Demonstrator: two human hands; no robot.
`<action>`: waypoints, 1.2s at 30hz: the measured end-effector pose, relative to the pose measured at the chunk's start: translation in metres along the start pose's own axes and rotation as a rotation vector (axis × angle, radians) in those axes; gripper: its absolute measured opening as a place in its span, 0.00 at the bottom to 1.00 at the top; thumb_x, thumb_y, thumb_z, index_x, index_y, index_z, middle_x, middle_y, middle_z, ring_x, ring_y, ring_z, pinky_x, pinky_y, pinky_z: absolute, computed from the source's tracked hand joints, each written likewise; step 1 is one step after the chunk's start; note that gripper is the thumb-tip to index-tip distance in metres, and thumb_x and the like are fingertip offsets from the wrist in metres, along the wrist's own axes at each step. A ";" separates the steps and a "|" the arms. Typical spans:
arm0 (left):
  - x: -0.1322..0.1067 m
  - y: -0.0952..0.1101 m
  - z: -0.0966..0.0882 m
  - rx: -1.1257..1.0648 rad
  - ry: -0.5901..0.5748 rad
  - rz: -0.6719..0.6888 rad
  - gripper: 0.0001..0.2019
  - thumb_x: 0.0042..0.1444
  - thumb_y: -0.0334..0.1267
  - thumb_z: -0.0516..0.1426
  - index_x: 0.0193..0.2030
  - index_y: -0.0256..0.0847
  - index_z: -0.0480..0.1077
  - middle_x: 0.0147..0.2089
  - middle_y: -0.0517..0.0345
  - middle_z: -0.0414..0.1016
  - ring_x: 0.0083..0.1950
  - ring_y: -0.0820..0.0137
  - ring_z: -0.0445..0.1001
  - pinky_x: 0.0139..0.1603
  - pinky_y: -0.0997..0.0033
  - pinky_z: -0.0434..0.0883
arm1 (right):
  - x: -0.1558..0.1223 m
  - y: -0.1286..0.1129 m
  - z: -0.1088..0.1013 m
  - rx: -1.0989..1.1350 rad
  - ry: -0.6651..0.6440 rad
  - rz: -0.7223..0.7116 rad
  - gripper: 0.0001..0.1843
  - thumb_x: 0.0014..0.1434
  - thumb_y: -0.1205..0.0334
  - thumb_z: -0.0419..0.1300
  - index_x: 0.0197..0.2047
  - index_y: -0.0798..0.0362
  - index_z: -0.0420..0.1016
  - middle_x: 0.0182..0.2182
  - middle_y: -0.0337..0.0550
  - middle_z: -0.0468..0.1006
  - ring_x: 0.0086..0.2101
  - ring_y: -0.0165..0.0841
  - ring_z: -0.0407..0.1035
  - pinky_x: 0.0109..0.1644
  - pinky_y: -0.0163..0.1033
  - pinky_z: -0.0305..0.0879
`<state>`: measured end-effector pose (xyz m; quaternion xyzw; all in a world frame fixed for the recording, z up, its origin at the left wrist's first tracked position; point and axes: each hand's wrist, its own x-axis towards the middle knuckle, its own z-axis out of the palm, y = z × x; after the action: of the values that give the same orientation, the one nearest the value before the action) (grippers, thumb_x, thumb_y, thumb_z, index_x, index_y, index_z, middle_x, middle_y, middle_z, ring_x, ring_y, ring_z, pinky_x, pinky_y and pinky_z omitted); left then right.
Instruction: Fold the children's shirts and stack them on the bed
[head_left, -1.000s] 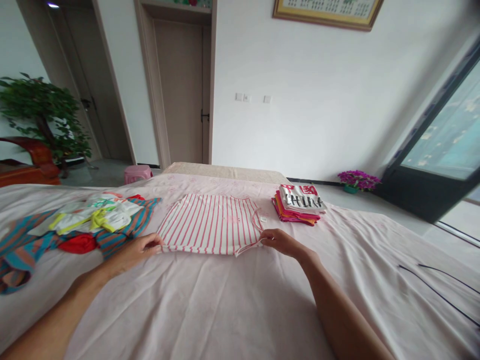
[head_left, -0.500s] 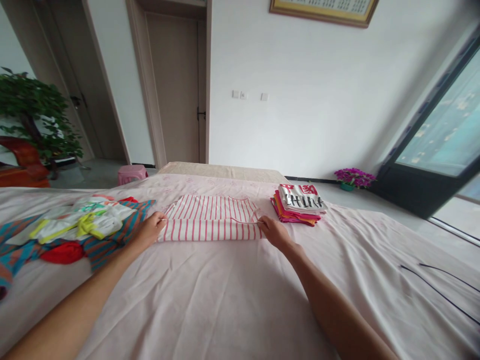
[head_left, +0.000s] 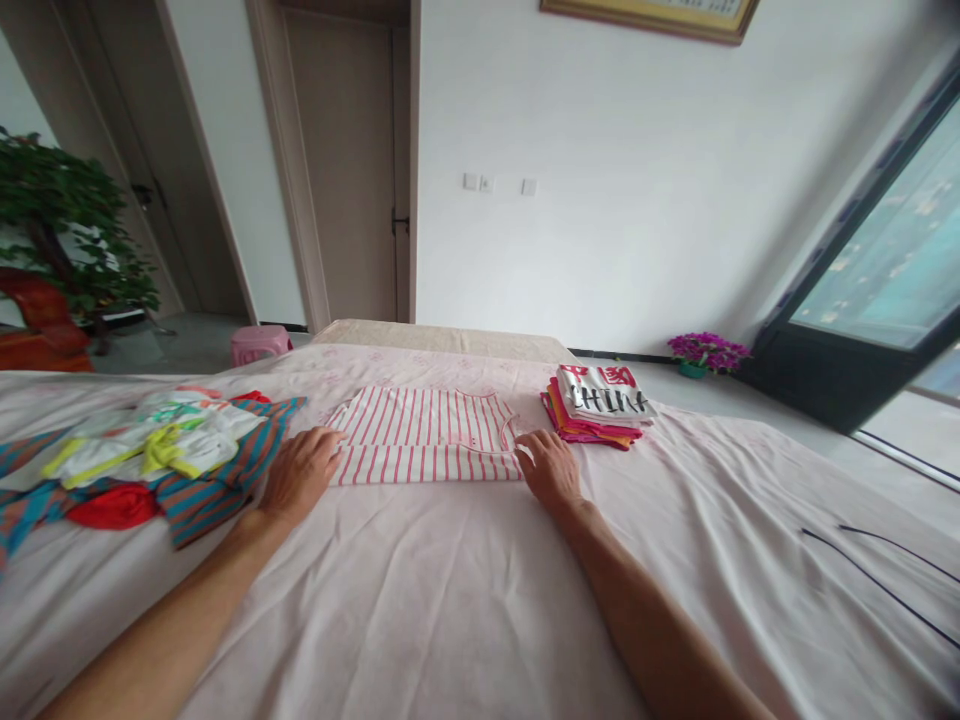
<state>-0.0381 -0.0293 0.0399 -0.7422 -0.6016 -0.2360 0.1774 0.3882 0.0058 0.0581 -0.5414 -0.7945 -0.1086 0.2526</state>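
A white shirt with red stripes [head_left: 427, 465] lies on the bed in front of me, its near part folded over in a flat band. Part of a neckline shows along the fold at the right. My left hand [head_left: 306, 468] rests at the band's left end, fingers loosely stretched out over the edge. At the right end is my right hand [head_left: 549, 466], with its fingers apart and the fingertips at the cloth. Just beyond my right hand sits a stack of folded clothes [head_left: 600, 408], topped by a white piece with "CHINA" lettering.
On the left lies a loose heap of clothes [head_left: 172, 445], striped, white, yellow and red. A pale pink sheet [head_left: 420, 600] covers the bed. Black cords [head_left: 877, 580] lie at the right. Beyond the bed are a pink stool [head_left: 259, 342] and purple flowers [head_left: 705, 350].
Both hands have loosened from their pinch on the shirt's folded edge, and the fingers have spread. The folded band now lies flatter on the bed.
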 end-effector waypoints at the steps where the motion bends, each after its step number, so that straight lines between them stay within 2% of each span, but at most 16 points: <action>1: -0.001 0.002 -0.002 -0.070 -0.028 0.075 0.11 0.63 0.40 0.52 0.48 0.44 0.72 0.49 0.51 0.77 0.51 0.62 0.74 0.56 0.62 0.68 | -0.002 -0.004 -0.003 0.037 -0.024 -0.076 0.10 0.67 0.59 0.54 0.43 0.50 0.77 0.40 0.46 0.77 0.42 0.37 0.68 0.49 0.39 0.58; 4: -0.006 0.007 -0.005 -0.216 -0.154 0.229 0.12 0.63 0.45 0.54 0.48 0.46 0.73 0.47 0.55 0.78 0.51 0.65 0.74 0.56 0.65 0.69 | -0.006 -0.015 -0.010 0.132 -0.188 -0.304 0.07 0.64 0.61 0.57 0.41 0.49 0.77 0.38 0.43 0.77 0.40 0.35 0.68 0.48 0.38 0.59; 6: -0.010 0.006 -0.006 -0.250 -0.211 0.254 0.13 0.61 0.44 0.55 0.50 0.46 0.74 0.49 0.56 0.78 0.52 0.65 0.75 0.57 0.65 0.69 | -0.007 -0.021 -0.010 0.129 -0.258 -0.356 0.09 0.62 0.65 0.58 0.45 0.49 0.77 0.39 0.42 0.77 0.41 0.35 0.68 0.49 0.38 0.59; 11: -0.015 0.002 -0.007 -0.248 -0.252 0.148 0.20 0.59 0.29 0.48 0.51 0.46 0.75 0.51 0.55 0.78 0.53 0.65 0.75 0.58 0.64 0.69 | -0.003 -0.023 -0.004 0.047 -0.272 -0.227 0.17 0.63 0.72 0.51 0.47 0.49 0.78 0.42 0.45 0.77 0.45 0.36 0.67 0.51 0.38 0.59; 15: -0.011 0.007 -0.014 -0.234 -0.256 0.054 0.21 0.58 0.28 0.46 0.47 0.45 0.77 0.48 0.52 0.79 0.52 0.62 0.75 0.57 0.61 0.69 | -0.003 -0.021 -0.002 0.061 -0.243 -0.160 0.20 0.59 0.75 0.50 0.45 0.50 0.79 0.41 0.46 0.77 0.44 0.37 0.67 0.50 0.38 0.60; 18: -0.009 0.008 -0.023 -0.232 -0.276 0.015 0.20 0.55 0.27 0.47 0.44 0.46 0.77 0.46 0.53 0.80 0.51 0.62 0.75 0.55 0.62 0.68 | -0.006 -0.017 -0.006 0.114 -0.181 -0.162 0.21 0.53 0.77 0.50 0.42 0.51 0.80 0.38 0.46 0.77 0.43 0.37 0.66 0.48 0.38 0.60; 20: -0.010 0.003 -0.030 -0.249 -0.366 -0.006 0.19 0.51 0.27 0.49 0.41 0.47 0.77 0.44 0.56 0.80 0.49 0.63 0.76 0.53 0.64 0.68 | -0.009 -0.016 -0.010 0.150 -0.170 -0.211 0.20 0.51 0.76 0.51 0.38 0.51 0.80 0.35 0.46 0.77 0.40 0.37 0.67 0.46 0.38 0.60; 22: -0.012 -0.005 -0.037 -0.301 -0.516 -0.025 0.17 0.48 0.27 0.51 0.36 0.47 0.77 0.40 0.58 0.81 0.46 0.63 0.77 0.49 0.67 0.69 | -0.010 -0.016 -0.016 0.187 -0.207 -0.272 0.17 0.50 0.74 0.52 0.36 0.51 0.79 0.33 0.45 0.77 0.37 0.36 0.68 0.44 0.37 0.60; 24: -0.013 -0.012 -0.046 -0.378 -0.662 -0.072 0.12 0.48 0.32 0.54 0.35 0.47 0.78 0.39 0.60 0.81 0.44 0.63 0.78 0.46 0.68 0.70 | -0.010 -0.018 -0.022 0.230 -0.251 -0.305 0.15 0.52 0.71 0.53 0.36 0.51 0.79 0.33 0.43 0.78 0.35 0.35 0.69 0.43 0.37 0.60; 26: -0.012 -0.015 -0.055 -0.455 -0.719 -0.146 0.10 0.51 0.41 0.57 0.38 0.47 0.78 0.39 0.61 0.82 0.43 0.62 0.78 0.45 0.69 0.71 | -0.007 -0.025 -0.029 0.266 -0.250 -0.282 0.14 0.56 0.69 0.52 0.37 0.50 0.79 0.34 0.42 0.79 0.36 0.35 0.70 0.44 0.37 0.60; 28: -0.008 -0.007 -0.063 -0.512 -0.697 -0.180 0.14 0.53 0.48 0.56 0.39 0.46 0.79 0.41 0.61 0.82 0.44 0.62 0.78 0.45 0.70 0.71 | -0.004 -0.036 -0.036 0.289 -0.208 -0.214 0.16 0.61 0.67 0.49 0.38 0.51 0.79 0.35 0.43 0.80 0.37 0.35 0.71 0.46 0.38 0.61; 30: -0.003 0.011 -0.067 -0.556 -0.620 -0.150 0.16 0.57 0.48 0.53 0.41 0.46 0.79 0.44 0.60 0.82 0.47 0.63 0.78 0.49 0.70 0.71 | -0.003 -0.051 -0.041 0.320 -0.177 -0.178 0.18 0.63 0.67 0.47 0.43 0.52 0.79 0.39 0.45 0.81 0.40 0.36 0.72 0.48 0.39 0.63; 33: -0.001 0.050 -0.060 -0.615 -0.483 -0.075 0.19 0.62 0.47 0.49 0.50 0.45 0.77 0.52 0.58 0.80 0.55 0.63 0.76 0.58 0.67 0.69 | -0.006 -0.077 -0.037 0.389 -0.226 -0.321 0.22 0.67 0.65 0.46 0.59 0.52 0.72 0.55 0.48 0.76 0.54 0.38 0.69 0.58 0.43 0.62; 36: -0.007 0.079 -0.038 -0.620 -0.432 0.043 0.24 0.65 0.48 0.46 0.62 0.44 0.70 0.65 0.54 0.70 0.65 0.64 0.67 0.68 0.62 0.61 | -0.015 -0.096 -0.018 0.368 -0.328 -0.464 0.27 0.71 0.55 0.44 0.70 0.54 0.58 0.68 0.50 0.60 0.67 0.41 0.52 0.69 0.50 0.50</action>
<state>0.0328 -0.0732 0.0692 -0.8059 -0.5092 -0.2414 -0.1816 0.3102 -0.0518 0.0757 -0.3017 -0.9330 0.0704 0.1833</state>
